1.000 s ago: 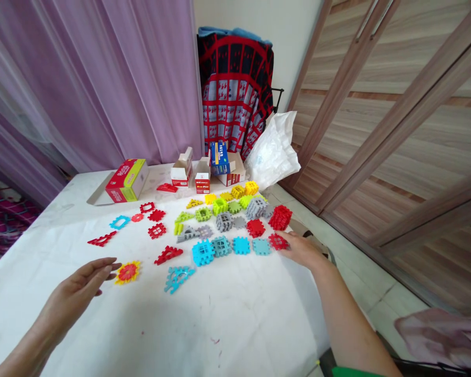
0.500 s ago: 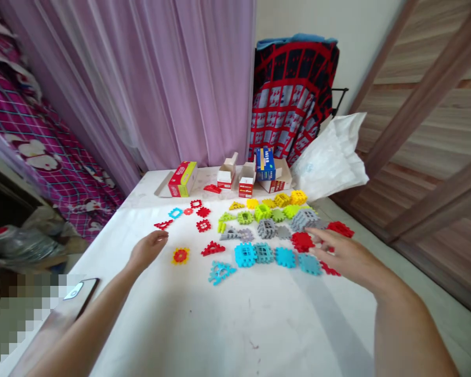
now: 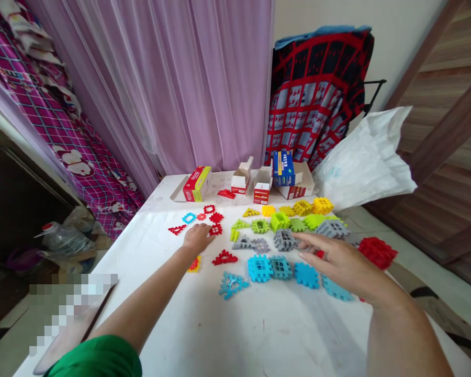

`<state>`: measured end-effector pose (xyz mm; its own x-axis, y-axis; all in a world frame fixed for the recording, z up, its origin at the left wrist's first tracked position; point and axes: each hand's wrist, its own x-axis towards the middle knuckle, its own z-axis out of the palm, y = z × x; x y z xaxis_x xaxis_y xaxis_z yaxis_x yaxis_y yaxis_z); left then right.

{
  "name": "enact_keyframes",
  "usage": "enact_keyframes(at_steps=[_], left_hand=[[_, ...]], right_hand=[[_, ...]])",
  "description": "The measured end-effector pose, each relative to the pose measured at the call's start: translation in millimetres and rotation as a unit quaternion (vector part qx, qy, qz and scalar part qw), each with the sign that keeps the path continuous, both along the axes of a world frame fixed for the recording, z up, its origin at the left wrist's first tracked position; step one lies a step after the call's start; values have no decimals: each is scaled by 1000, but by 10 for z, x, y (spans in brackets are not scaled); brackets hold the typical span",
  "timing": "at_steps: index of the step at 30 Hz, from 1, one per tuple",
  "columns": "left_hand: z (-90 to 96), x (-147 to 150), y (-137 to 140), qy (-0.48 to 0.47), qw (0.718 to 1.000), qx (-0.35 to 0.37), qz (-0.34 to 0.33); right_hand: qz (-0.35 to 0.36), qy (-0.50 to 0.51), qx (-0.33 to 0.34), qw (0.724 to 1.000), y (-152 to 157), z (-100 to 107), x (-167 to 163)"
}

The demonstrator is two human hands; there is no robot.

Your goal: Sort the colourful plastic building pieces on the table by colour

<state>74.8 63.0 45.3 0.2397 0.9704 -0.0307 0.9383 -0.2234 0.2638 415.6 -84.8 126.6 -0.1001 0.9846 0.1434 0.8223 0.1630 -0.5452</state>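
Observation:
My left hand is at a flat red square window block, its fingertips closed together on the block's near left edge. Part of a yellow-and-red round piece shows below that wrist. My right hand hovers with fingers stretched out, holding nothing. Its fingertips come close to a grey window block stack, and it partly covers a red piece. Blue blocks lie in front, and a blue triangle piece is nearer me. A red triangle piece lies between the hands.
Rows of green blocks and yellow blocks lie farther back. A red stack sits at the right edge. Small cartons and a white bag stand behind. A phone lies at the left edge.
My left hand has moved right and forward to the red window block. My right hand has shifted left from the red blocks toward the grey stack. The view has turned slightly left.

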Motion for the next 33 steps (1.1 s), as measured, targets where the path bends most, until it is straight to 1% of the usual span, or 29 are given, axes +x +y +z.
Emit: enact_keyframes(at_steps=[3,6,7,9,10,12,13,15,18,22,25,27,28,30,33], left_hand=[[81,0,56,-7,1000,-1,10],[204,-31,13,-32,999,0,26],[246,-33,-32,-51,998,-4,29],[327,-11,-170,-139,989,-44,31],[364,15,-257,-213,973,-83,32],[428,90,-447,-346,922,-171,16],[454,135,-539,-387,900,-203,9],[492,226,-698,-431,871,-236,-3],[506,344,-854,-457,854,-248,-25],[463,470,-941,-466,844,-257,-57],[442,534,-971,-440,853,-268,-83],[458,533,-987,-416,867,-258,-95],[473,512,-994,-408,874,-248,-94],[504,434,-1005,-402,883,-228,-78],[524,258,-1010,-394,897,-197,-43]], right_hand=[[-13,-18,0,1000,16,-29,58],[-4,-57,12,998,63,-63,-24],[2,-69,18,997,80,-73,-94],[7,-87,38,995,105,-89,-297],[10,-92,50,994,112,-95,-420],[31,-94,68,993,112,-110,-679],[46,-93,71,992,105,-122,-800],[64,-94,68,991,79,-158,-1001],[34,-93,69,993,12,-236,-1173],[-42,-65,104,992,-95,-348,-1221],[-93,-26,123,988,-158,-430,-1114],[-143,-7,125,982,-200,-491,-915],[-179,-1,123,976,-229,-526,-772],[-275,3,116,954,-313,-604,-417],[-426,-24,97,899,-493,-749,133]])
